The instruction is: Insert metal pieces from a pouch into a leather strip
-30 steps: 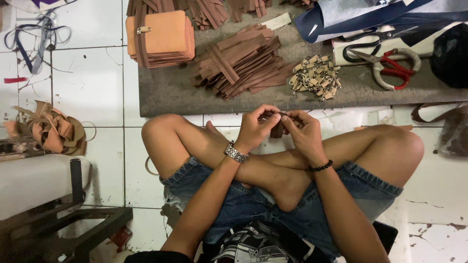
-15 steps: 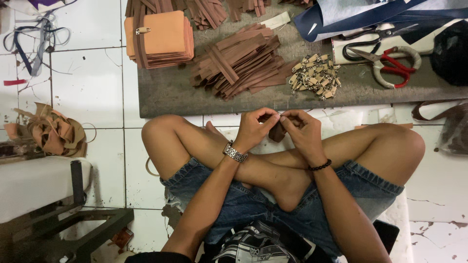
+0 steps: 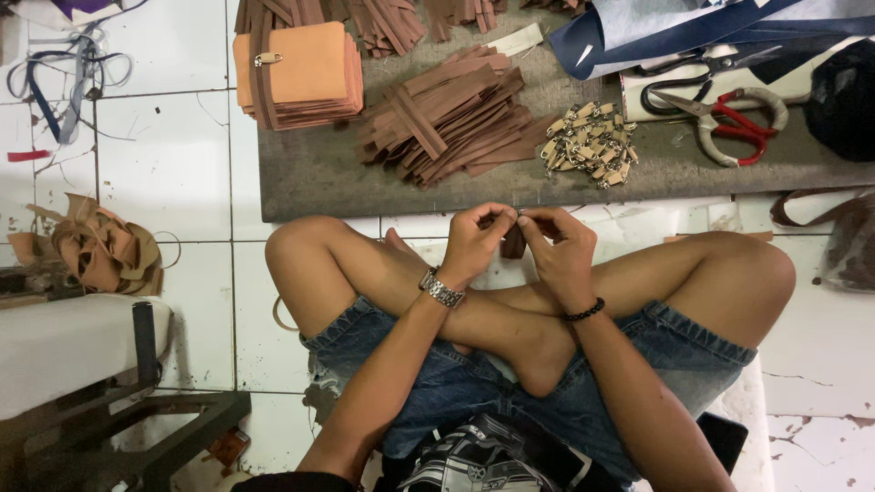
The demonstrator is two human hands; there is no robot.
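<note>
Above the crossed bare legs of a person sitting on the tiled floor, the left hand (image 3: 476,239) and the right hand (image 3: 562,244) meet fingertip to fingertip, both pinching a short brown leather strap (image 3: 514,240) that hangs just below the fingers, between the two hands. The fingers of each hand are curled and pressed together on its upper end; whether a small metal piece sits there too is too small to tell. The left wrist carries a metal watch (image 3: 441,290), the right a dark bead bracelet (image 3: 583,312). Just ahead of the knees lies a low grey desk (image 3: 310,173) carrying a fanned pile of like brown straps (image 3: 451,114), a heap of small metal clasps (image 3: 588,144) to its right, a stack of tan leather pieces (image 3: 299,75) at the left, and red-handled scissors (image 3: 736,118) at the far right. The step in hand appears to be fitting or threading the end of the strap, fine two-handed work. A next move would call for a firm pinch on the strap end and a short reach forward to the desk, with the clasps and straps both near the hands.
</note>
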